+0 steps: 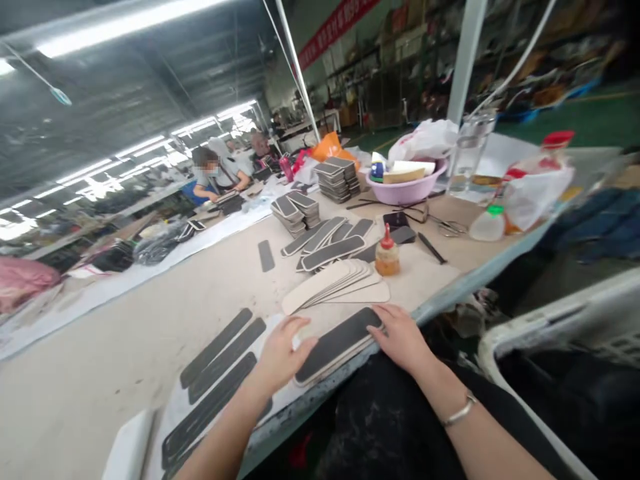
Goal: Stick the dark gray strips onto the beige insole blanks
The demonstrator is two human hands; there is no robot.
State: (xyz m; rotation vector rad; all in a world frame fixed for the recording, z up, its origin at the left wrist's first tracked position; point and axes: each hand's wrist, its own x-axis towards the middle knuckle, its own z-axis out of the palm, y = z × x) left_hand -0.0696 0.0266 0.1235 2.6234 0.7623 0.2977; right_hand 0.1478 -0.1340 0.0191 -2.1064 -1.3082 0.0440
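Near the table's front edge lies a long dark grey strip with rounded corners (335,343), on top of a pale-edged strip. My right hand (400,333) grips its right end, thumb on top. At the strip's left end is my left hand (285,350), its fingers apart and curved; whether it touches the strip I cannot tell. Left of that hand, several dark strips (215,393) lie side by side on white paper, partly hidden by my left forearm. Beyond the hands, pale strips (335,283) are fanned out, with dark strips with pale borders (330,247) heaped behind them.
A glue bottle with a red cap (387,253) stands by the fanned strips. Stacked strips (337,180), a purple basin (407,187), scissors (450,227) and a clear bottle (470,153) are farther back. A white chair (565,333) is at right. A co-worker (215,177) sits across.
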